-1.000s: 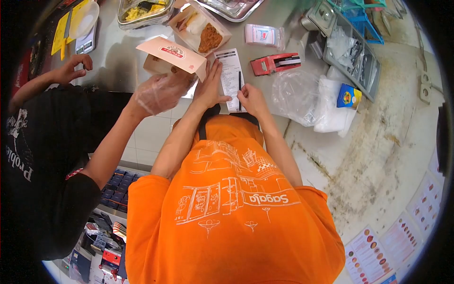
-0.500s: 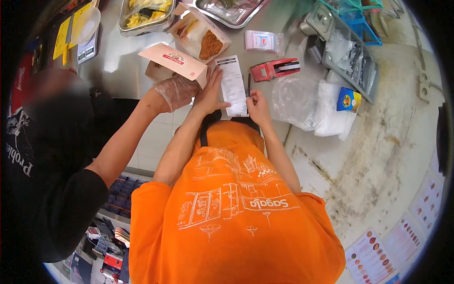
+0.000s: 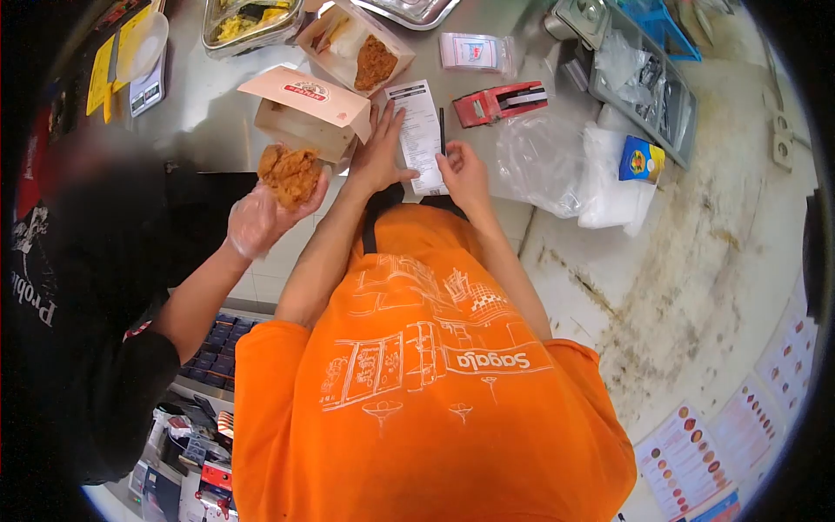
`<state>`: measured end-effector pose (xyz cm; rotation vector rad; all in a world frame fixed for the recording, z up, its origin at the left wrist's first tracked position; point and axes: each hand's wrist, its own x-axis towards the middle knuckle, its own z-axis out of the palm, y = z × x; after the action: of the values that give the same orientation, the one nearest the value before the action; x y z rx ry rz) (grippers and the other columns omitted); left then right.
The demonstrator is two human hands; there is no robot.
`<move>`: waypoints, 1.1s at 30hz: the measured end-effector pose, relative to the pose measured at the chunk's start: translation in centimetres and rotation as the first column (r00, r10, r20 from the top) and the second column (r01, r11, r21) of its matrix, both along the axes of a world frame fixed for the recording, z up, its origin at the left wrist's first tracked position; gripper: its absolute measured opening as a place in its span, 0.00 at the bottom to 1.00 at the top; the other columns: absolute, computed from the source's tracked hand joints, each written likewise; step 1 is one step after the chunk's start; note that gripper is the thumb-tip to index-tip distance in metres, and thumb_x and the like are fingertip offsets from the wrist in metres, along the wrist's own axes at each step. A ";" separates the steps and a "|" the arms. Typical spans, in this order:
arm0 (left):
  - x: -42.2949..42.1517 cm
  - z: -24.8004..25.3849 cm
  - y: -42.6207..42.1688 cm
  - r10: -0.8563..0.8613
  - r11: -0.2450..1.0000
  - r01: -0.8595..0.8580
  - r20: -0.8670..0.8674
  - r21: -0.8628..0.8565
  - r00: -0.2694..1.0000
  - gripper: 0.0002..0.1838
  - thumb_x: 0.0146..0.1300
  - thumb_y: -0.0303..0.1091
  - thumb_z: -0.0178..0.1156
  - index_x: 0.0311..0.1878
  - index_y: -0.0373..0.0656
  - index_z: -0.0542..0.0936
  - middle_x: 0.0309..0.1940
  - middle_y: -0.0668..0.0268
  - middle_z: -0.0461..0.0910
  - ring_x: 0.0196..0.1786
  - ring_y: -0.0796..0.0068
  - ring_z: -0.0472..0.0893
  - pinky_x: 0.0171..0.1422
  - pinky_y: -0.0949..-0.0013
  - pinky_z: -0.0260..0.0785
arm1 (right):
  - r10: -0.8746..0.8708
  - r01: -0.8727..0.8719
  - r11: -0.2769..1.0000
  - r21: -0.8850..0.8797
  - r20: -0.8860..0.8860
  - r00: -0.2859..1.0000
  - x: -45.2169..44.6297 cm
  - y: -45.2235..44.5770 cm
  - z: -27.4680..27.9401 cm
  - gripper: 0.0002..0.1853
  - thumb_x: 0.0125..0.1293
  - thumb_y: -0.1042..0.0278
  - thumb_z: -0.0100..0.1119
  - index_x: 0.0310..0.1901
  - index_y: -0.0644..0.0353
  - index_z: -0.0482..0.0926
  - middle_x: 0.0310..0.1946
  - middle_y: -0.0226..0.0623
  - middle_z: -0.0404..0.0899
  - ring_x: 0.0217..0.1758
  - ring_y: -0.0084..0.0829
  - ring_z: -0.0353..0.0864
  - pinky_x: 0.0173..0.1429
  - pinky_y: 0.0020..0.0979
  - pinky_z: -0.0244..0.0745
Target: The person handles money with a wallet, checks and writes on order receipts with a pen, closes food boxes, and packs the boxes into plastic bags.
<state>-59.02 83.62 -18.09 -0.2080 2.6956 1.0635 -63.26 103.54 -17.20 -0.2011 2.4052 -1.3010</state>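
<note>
A printed paper receipt (image 3: 417, 126) lies on the steel counter in front of me. My left hand (image 3: 377, 155) rests flat at its left edge, fingers stretched out and thumb across the lower part of the paper. At the receipt's right edge, my right hand (image 3: 464, 177) is closed around a thin black pen (image 3: 442, 130) that points away from me. Left of my left hand stands an open pink-lidded paper box (image 3: 304, 132). Behind it, another open box (image 3: 339, 48) holds a piece of fried chicken (image 3: 375, 63) and rice.
A co-worker's gloved hand (image 3: 252, 222) holds fried chicken (image 3: 289, 174) close by my left arm. A red tape dispenser (image 3: 499, 103), a pink-and-white packet (image 3: 471, 52) and plastic bags (image 3: 541, 165) lie to the right. A grey bin (image 3: 683, 130) stands beyond them.
The co-worker's gloved hand has drawn back from the pink-lidded box and now shows a piece of fried chicken. My hands stay at the receipt, with the pen still in my right hand.
</note>
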 end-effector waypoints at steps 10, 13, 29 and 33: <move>1.1 -1.1 0.0 0.033 0.999 -0.036 -0.086 -0.031 0.996 0.65 0.38 0.49 0.81 0.78 0.42 0.54 0.80 0.52 0.48 0.83 0.47 0.41 0.83 0.48 0.45 | 0.101 -0.076 0.958 0.276 -0.077 0.992 -1.4 -0.4 -2.1 0.14 0.62 0.55 0.68 0.39 0.56 0.77 0.20 0.35 0.75 0.26 0.41 0.79 0.33 0.42 0.72; 1.1 -0.7 0.0 0.040 0.999 -0.040 -0.047 -0.007 0.998 0.62 0.41 0.48 0.80 0.78 0.42 0.54 0.80 0.54 0.47 0.83 0.49 0.41 0.83 0.48 0.45 | 0.099 -0.079 0.970 0.232 -0.074 0.992 -1.5 0.0 -2.5 0.13 0.62 0.57 0.68 0.38 0.56 0.78 0.20 0.34 0.75 0.25 0.40 0.79 0.32 0.41 0.72; 1.2 -0.5 -0.1 0.034 0.999 -0.036 -0.078 -0.029 0.996 0.59 0.45 0.45 0.78 0.78 0.43 0.55 0.81 0.60 0.46 0.83 0.53 0.44 0.83 0.54 0.46 | 0.112 -0.091 0.966 0.241 -0.078 0.991 -1.6 0.0 -2.4 0.14 0.60 0.57 0.69 0.37 0.58 0.78 0.20 0.36 0.77 0.26 0.40 0.80 0.33 0.40 0.73; 1.1 -0.2 -0.1 0.034 0.999 -0.035 -0.046 -0.014 0.998 0.59 0.46 0.45 0.78 0.78 0.43 0.54 0.81 0.60 0.46 0.83 0.53 0.43 0.83 0.54 0.47 | 0.131 -0.108 0.961 0.255 -0.073 0.989 -1.8 -0.2 -2.4 0.15 0.59 0.58 0.70 0.37 0.59 0.78 0.21 0.38 0.78 0.26 0.41 0.80 0.33 0.41 0.73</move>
<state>-57.89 83.49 -18.32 -0.2360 2.7504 1.0714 -65.08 103.33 -19.57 -0.3323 2.5603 -0.9425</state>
